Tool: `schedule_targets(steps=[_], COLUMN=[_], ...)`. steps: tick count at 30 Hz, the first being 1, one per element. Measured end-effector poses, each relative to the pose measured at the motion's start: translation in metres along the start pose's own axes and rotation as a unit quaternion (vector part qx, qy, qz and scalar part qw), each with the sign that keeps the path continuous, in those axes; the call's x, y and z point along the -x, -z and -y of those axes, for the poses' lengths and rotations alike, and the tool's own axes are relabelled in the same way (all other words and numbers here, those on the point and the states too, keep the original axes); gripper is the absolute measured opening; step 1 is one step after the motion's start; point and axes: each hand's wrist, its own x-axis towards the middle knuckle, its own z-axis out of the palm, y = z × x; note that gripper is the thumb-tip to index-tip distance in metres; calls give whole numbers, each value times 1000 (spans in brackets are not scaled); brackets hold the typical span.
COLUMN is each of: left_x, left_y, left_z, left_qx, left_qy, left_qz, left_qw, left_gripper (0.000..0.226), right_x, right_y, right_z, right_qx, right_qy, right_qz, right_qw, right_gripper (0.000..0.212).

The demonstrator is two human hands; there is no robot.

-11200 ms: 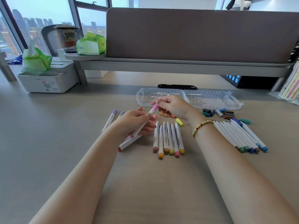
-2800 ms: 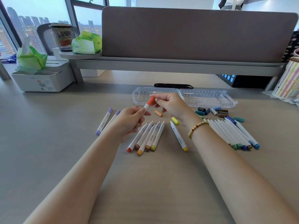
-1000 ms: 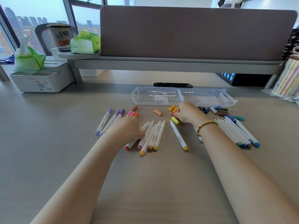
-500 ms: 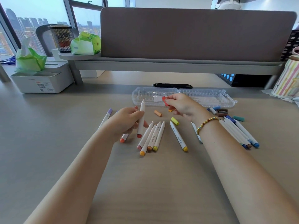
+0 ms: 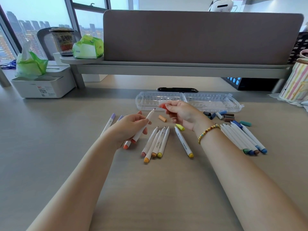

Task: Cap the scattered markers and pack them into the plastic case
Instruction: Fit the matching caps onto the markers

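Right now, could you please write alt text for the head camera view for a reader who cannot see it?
A person's left hand holds an uncapped marker while the right hand pinches a red cap near its tip. More markers and loose caps lie on the desk, before an open, empty plastic case.

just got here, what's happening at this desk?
A person is capping markers. The left hand holds an uncapped red marker tip-up; the right hand pinches a red cap just beside its tip, not yet on. More uncapped markers and loose caps lie on the desk. The clear plastic case lies open, nothing packed.
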Motion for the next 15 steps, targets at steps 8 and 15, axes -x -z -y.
schedule_targets(steps=[8, 15], left_x=[-4, -8], left_y=[-5, -7], left_z=[1, 2], left_qx=[-38, -51], left_qy=[-20, -17], left_qz=[17, 8], left_qw=[999, 998], left_gripper=[20, 17], right_x=[2, 1], right_y=[4, 0], right_z=[-1, -1], right_qx=[-65, -44], right_qy=[-20, -14], right_qz=[-9, -9], right_qw=[998, 999], right_gripper=[18, 19])
